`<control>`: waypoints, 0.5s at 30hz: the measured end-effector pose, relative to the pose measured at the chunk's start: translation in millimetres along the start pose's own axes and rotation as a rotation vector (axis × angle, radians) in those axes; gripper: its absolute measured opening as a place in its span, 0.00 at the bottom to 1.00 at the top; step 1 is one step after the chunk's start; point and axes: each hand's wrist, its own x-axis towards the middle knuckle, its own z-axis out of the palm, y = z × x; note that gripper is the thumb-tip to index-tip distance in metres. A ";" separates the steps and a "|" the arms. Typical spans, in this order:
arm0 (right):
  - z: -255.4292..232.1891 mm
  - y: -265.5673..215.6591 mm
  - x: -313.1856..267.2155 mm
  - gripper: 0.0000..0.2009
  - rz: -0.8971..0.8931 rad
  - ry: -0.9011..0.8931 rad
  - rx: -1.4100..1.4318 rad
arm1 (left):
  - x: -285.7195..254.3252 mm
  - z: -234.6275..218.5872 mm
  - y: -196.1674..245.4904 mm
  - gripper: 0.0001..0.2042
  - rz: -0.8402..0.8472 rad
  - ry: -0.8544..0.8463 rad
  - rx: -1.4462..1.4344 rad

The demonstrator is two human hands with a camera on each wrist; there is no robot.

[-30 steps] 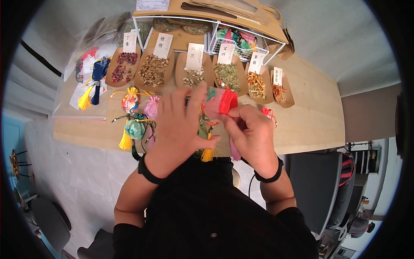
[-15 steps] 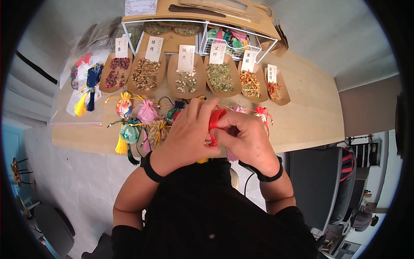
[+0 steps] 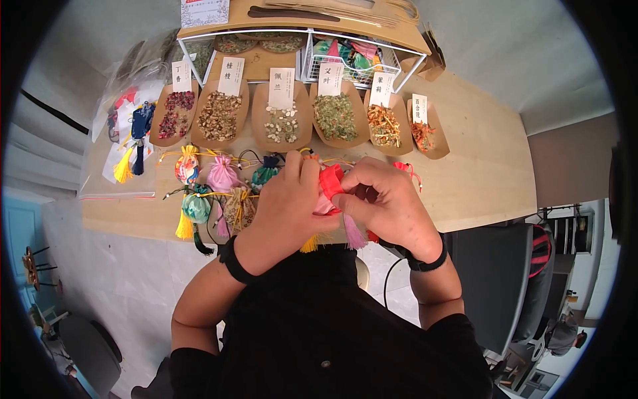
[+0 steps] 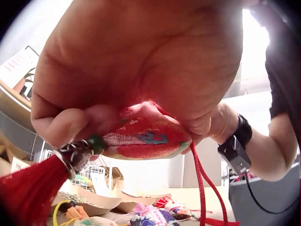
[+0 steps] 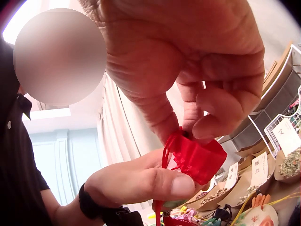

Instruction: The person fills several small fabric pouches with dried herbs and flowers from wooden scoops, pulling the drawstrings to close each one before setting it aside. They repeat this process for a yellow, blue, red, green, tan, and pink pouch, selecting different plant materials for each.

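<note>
A small drawstring pouch (image 3: 330, 181) with a red mouth and a pink patterned body is held between both hands, above the near side of the table. My left hand (image 3: 287, 206) grips its body, fingers curled around it. At the red mouth (image 5: 201, 159), my right hand (image 3: 392, 207) pinches the rim between thumb and fingertips. From the pouch's bottom, in the left wrist view, hang a green bead (image 4: 97, 144) and a red tassel (image 4: 35, 193). A red cord (image 4: 199, 172) dangles on the other side. The pouch's inside is hidden.
Finished-looking sachets, among them a pink one (image 3: 224, 174) and a green one (image 3: 197, 207), lie left of the hands. Behind stand several paper trays of dried herbs (image 3: 335, 118) with labels. A white rack (image 3: 309, 50) holds a wire basket (image 3: 355, 70) of fabric pouches.
My left hand, spread wide beside the pouch a second ago, has closed around its body. The right hand has stayed at the red rim, and the pouch's mouth has turned more upward.
</note>
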 end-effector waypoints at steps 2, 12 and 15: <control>-2.4 4.4 1.3 0.06 0.006 -0.022 -0.019 | 0.4 2.4 3.6 0.33 -0.004 0.038 0.051; -16.8 2.9 11.9 0.06 0.176 -0.067 0.032 | 11.8 13.9 3.5 0.35 0.012 0.113 0.049; -19.9 6.5 12.2 0.06 0.198 -0.041 0.054 | 18.7 4.2 3.5 0.34 0.011 0.037 -0.042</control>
